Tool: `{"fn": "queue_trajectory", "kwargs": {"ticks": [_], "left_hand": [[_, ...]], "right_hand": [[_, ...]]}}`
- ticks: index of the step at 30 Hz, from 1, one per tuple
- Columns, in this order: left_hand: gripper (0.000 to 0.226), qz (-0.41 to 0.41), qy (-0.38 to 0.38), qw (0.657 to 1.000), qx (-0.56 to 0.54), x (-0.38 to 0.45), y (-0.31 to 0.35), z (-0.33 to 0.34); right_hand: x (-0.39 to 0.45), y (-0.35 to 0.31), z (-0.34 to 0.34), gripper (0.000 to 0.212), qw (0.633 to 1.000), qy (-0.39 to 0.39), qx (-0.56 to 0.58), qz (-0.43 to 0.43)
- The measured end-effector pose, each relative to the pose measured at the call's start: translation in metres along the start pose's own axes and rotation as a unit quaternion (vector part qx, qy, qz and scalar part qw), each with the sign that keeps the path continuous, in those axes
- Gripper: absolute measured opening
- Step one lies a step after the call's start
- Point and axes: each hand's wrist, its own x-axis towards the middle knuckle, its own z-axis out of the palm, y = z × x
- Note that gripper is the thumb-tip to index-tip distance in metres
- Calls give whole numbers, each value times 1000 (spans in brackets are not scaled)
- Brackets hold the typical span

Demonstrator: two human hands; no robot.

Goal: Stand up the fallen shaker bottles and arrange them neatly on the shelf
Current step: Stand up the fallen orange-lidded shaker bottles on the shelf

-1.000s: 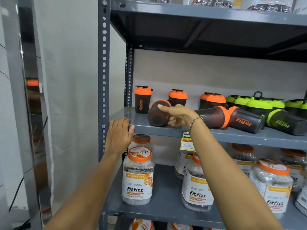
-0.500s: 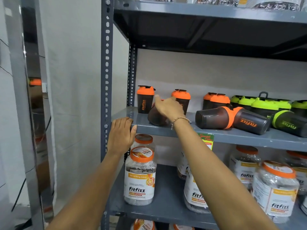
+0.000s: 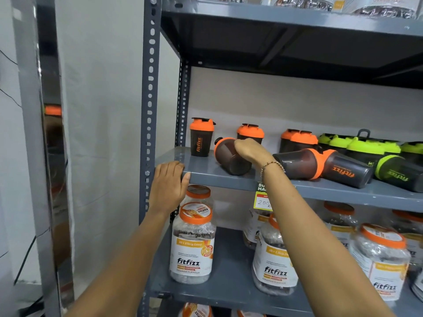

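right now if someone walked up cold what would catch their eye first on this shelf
Most striking is the right hand gripping a tilted orange-lidded shaker bottle on the middle shelf, while the left hand rests on that shelf's front left corner. To the right lie fallen shakers, orange-lidded and lime-lidded. Below stand Fitfizz jars with orange lids.

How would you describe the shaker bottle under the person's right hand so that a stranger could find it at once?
Start at the grey middle shelf, near its left end. Just right of the upright orange-lidded shaker lies a dark bottle with the right hand on it. It alone is tilted, its base towards the camera, its orange lid towards the back.
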Motion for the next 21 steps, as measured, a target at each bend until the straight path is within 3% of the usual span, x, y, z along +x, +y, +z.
{"fn": "queue_trajectory", "kwargs": {"ticks": [2, 5, 8, 13, 15, 19, 21], "left_hand": [[52, -1, -1, 1000, 0, 0, 0, 0], [53, -4, -6, 1000, -2, 0, 0, -1], [53, -3, -7, 1000, -3, 0, 1, -3], [53, 0, -2, 1000, -7, 0, 4, -7], [53, -1, -6, 1000, -7, -1, 4, -8], [54, 1, -11, 1000, -5, 0, 4, -8], [55, 10, -18, 1000, -5, 2, 2, -9]], "right_hand": [[5, 1, 7, 46, 996, 63, -60, -18], [4, -2, 18, 72, 977, 79, -191, -42], [6, -6, 25, 67, 951, 88, -291, -51], [9, -11, 22, 44, 949, 58, -308, -33], [9, -9, 21, 50, 956, 36, -290, -19], [10, 3, 20, 82, 959, 35, -281, -12], [8, 8, 14, 74, 967, 48, -247, -25]]}}
